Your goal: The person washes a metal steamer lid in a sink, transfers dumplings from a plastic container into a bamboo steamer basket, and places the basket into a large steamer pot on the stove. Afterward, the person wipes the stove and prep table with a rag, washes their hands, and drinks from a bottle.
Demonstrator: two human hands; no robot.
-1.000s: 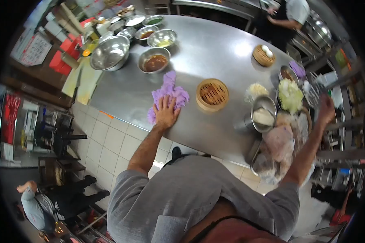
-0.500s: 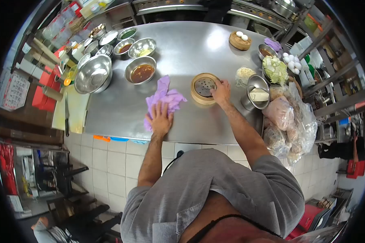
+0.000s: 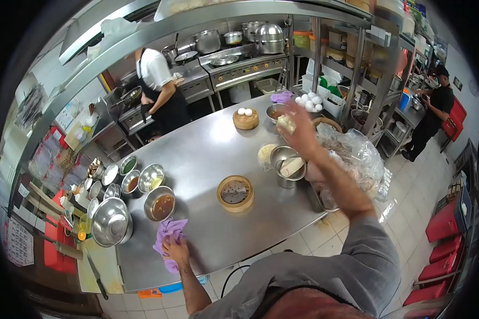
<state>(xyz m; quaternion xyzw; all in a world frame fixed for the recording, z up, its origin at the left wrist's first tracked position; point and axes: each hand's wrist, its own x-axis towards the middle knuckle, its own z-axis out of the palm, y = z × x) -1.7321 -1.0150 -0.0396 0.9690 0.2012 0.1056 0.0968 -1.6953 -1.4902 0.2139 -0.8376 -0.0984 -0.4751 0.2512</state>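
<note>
My left hand (image 3: 175,251) is on a crumpled purple cloth (image 3: 171,229) near the front edge of the steel table, fingers curled onto it. My right hand (image 3: 303,132), blurred, is raised over the chopped cabbage (image 3: 286,123) at the far right, its fingers stretched out. It covers most of the cabbage and its bowl. Between my hands sits a round bamboo steamer (image 3: 235,193) with a perforated metal disc inside. A steel container (image 3: 287,183) holding a pale block (image 3: 291,167) stands below my right forearm, beside a bag of pale shreds (image 3: 266,156).
Metal bowls, one with brown sauce (image 3: 160,204), crowd the table's left side near a knife (image 3: 97,274) on a cutting board. Eggs (image 3: 308,101) and plastic bags (image 3: 356,159) lie right. Another small steamer (image 3: 245,119) bears two white balls. Co-workers stand beyond (image 3: 159,90).
My right hand has left the bamboo steamer and moved right and away, over the cabbage. My left hand stays at the purple cloth. The view has tilted up and swung right.
</note>
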